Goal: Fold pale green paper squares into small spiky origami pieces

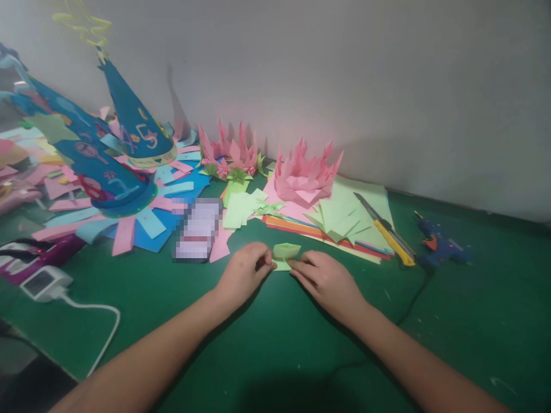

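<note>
A small folded piece of light green paper [286, 254] lies on the green table [275, 338] between my hands. My left hand [244, 273] is curled, its fingertips pinching the paper's left edge. My right hand [328, 279] presses its fingertips on the paper's right lower edge, fingers held together. Just behind the paper lies a stack of coloured sheets with several folded green pieces [340, 221] on top.
Two pink paper lotus flowers [303, 175] [228, 152] stand near the wall. A yellow utility knife [387, 232] and a blue glue gun [439, 241] lie at the right. Blue paper cones [135, 123], pink and blue strips, and a white charger with its cable [45, 283] fill the left.
</note>
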The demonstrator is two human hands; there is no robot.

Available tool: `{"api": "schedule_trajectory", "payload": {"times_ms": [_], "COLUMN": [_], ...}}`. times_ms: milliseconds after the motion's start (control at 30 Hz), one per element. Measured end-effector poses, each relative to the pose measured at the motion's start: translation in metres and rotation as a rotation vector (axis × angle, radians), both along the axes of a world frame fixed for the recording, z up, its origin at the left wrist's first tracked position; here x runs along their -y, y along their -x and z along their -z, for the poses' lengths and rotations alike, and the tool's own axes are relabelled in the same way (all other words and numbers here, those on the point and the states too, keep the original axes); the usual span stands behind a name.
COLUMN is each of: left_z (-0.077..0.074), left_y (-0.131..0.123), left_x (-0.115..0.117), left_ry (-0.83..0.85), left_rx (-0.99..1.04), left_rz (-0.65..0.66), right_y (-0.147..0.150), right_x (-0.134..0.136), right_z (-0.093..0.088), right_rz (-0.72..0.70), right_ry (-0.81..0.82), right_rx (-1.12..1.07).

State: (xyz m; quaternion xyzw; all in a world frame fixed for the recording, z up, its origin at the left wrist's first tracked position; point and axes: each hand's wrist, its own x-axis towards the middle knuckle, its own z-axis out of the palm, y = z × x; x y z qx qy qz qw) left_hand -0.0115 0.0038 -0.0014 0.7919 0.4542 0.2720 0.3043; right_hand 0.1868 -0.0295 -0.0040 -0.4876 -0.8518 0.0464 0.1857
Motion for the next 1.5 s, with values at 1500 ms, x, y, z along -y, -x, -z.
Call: {"api": "schedule_trajectory", "payload": {"times_ms": [1500], "left_z": [0.006], "left_y": [0.006], "left_x": [-0.001], "left_ry": [-0.215], "left_rx": [-0.144], "left_rz": [0.041], "right_y": [-0.007], "right_x": [0.000], "right_z": [-0.013], "right_rz": [-0.193], "right_ry": [-0.079], "right_rx": [-0.083]}}
